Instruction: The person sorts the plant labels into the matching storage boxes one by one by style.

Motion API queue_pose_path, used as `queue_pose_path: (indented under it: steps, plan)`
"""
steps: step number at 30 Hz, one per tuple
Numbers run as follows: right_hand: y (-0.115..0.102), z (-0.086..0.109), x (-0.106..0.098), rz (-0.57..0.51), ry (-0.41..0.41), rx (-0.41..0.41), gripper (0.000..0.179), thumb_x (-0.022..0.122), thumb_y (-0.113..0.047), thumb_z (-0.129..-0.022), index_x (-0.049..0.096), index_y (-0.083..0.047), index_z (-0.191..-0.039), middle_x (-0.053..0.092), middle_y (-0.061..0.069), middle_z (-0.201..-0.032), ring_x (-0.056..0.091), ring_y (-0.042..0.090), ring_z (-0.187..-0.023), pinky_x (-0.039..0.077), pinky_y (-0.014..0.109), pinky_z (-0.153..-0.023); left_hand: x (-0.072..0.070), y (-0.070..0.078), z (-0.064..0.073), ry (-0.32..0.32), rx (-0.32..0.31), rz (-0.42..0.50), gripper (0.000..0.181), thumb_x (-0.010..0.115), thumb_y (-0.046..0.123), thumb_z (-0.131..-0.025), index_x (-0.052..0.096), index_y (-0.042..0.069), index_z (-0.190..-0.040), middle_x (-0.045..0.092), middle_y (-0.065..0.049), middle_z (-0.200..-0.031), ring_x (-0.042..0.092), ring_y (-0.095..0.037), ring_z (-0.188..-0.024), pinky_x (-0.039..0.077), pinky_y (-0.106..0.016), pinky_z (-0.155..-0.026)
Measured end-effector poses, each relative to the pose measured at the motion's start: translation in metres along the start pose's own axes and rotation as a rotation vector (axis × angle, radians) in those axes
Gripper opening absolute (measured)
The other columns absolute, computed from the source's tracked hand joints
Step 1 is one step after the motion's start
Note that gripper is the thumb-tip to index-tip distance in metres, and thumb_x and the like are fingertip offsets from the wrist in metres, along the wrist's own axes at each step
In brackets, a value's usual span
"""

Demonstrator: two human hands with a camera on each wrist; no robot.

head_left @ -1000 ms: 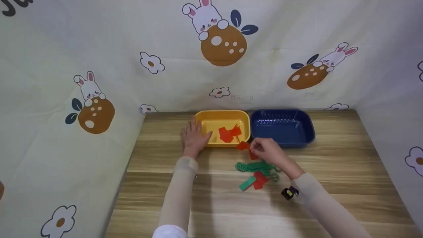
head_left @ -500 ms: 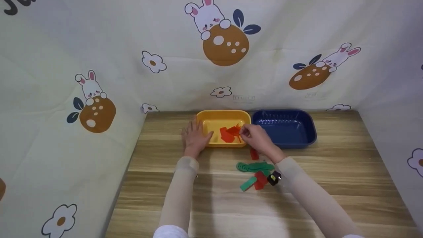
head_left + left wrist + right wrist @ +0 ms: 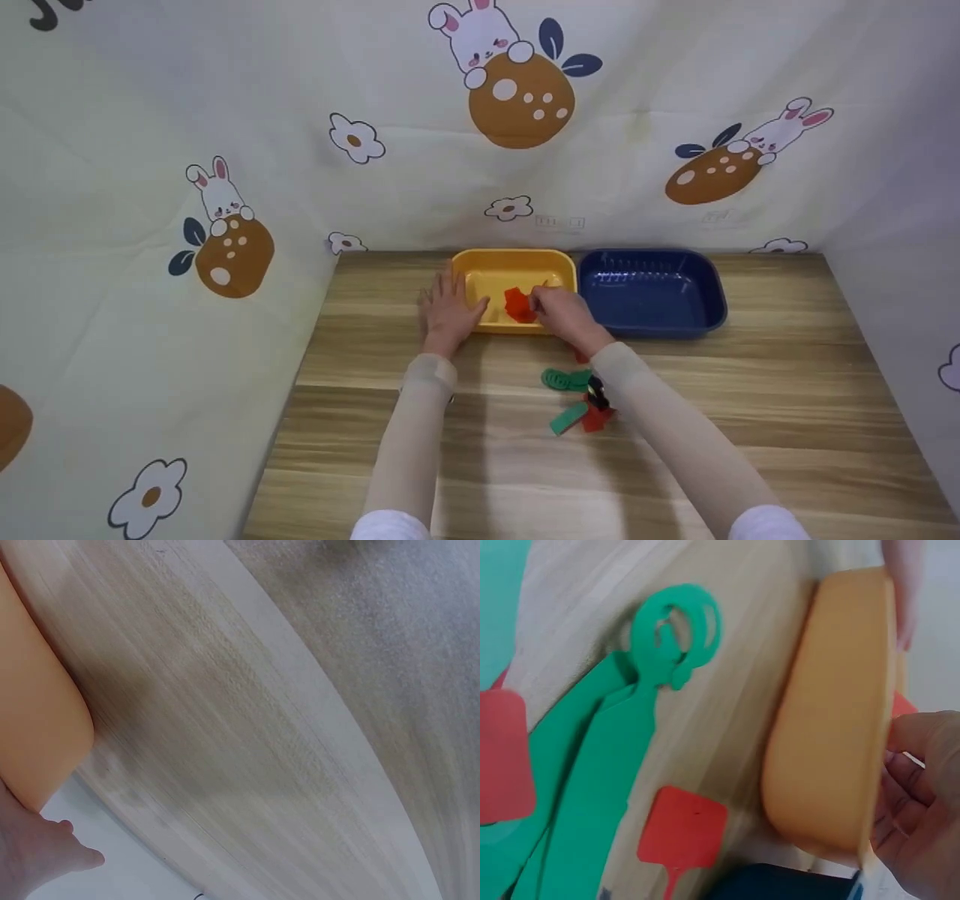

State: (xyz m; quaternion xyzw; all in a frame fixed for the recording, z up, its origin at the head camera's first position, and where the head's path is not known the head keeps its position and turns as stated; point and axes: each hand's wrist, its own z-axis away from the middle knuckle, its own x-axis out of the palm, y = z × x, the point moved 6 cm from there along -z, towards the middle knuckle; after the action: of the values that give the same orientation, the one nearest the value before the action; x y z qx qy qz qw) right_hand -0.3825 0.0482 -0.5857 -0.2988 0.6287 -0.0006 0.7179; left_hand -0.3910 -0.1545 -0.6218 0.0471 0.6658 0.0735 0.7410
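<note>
My left hand (image 3: 450,313) rests with spread fingers on the left side of the yellow tray (image 3: 512,328); the left wrist view shows its thumb (image 3: 75,855) beside the tray wall. Over the tray's right part, my right hand (image 3: 564,311) pinches with curled thumb and fingers at a flat red plastic tag (image 3: 902,705), mostly hidden behind the hand and rim. Another red piece (image 3: 517,305) shows in the tray just left of the fingertips. Outside it, a square red tag with a thin stem (image 3: 682,826) lies on the table.
A blue tray (image 3: 651,330) stands against the yellow one's right side. In front lie green strips with looped ends (image 3: 566,379), a green flat piece (image 3: 568,418) and a red piece (image 3: 595,420), partly under the right wrist. A printed cloth wall (image 3: 420,187) rises behind the table.
My right hand has carried a red tag from the table in front of the trays up and left into the yellow tray. The left hand has stayed at the tray's side.
</note>
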Motion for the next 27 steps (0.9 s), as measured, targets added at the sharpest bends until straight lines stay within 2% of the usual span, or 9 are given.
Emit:
queue_pose_path:
  steps: [5,10,16,20,27]
  plan:
    - [0.0,0.0,0.005,0.134,-0.044,-0.002,0.012,0.063,-0.004,-0.09,0.073,-0.008,-0.095,0.073,0.008,-0.091,0.064,0.023,-0.079,0.057,0.038,-0.076,-0.001,0.002,0.002,-0.013,-0.007,-0.015,0.083,0.037,0.067,-0.096,0.023,0.017,-0.16,0.001,-0.005,-0.17,0.014,-0.034,-0.155,0.017,-0.062,-0.121]
    - [0.002,0.006,0.0,0.193,-0.011,-0.031,0.02,0.061,-0.002,-0.092,0.077,-0.009,-0.102,0.076,0.009,-0.1,0.07,0.026,-0.089,0.059,0.04,-0.079,-0.001,0.002,0.002,-0.013,-0.009,0.0,0.082,0.037,0.067,-0.096,0.023,0.017,-0.16,0.001,-0.005,-0.17,0.013,-0.033,-0.155,0.016,-0.062,-0.121]
    - [0.006,0.023,-0.02,0.101,0.142,-0.064,0.02,0.058,-0.002,-0.093,0.076,-0.009,-0.098,0.073,0.009,-0.1,0.068,0.028,-0.092,0.058,0.04,-0.082,-0.002,0.002,-0.001,-0.013,-0.013,-0.005,0.083,0.036,0.068,-0.096,0.022,0.017,-0.16,0.0,-0.004,-0.17,0.013,-0.034,-0.155,0.017,-0.062,-0.122]
    - [0.006,0.04,-0.03,0.035,0.216,-0.101,0.017,0.061,-0.002,-0.092,0.076,-0.009,-0.097,0.073,0.008,-0.097,0.069,0.027,-0.092,0.058,0.04,-0.081,-0.002,0.002,-0.001,-0.006,-0.006,0.028,0.082,0.038,0.065,-0.097,0.022,0.016,-0.16,-0.001,-0.005,-0.17,0.013,-0.035,-0.155,0.015,-0.063,-0.122]
    - [0.006,0.076,-0.03,-0.059,0.211,-0.119,0.013,0.064,-0.008,-0.094,0.075,-0.01,-0.101,0.073,0.004,-0.097,0.069,0.021,-0.087,0.058,0.038,-0.08,-0.002,0.001,0.002,0.004,0.011,0.06,0.08,0.04,0.062,-0.097,0.024,0.015,-0.159,0.001,-0.007,-0.17,0.015,-0.037,-0.154,0.013,-0.064,-0.121]
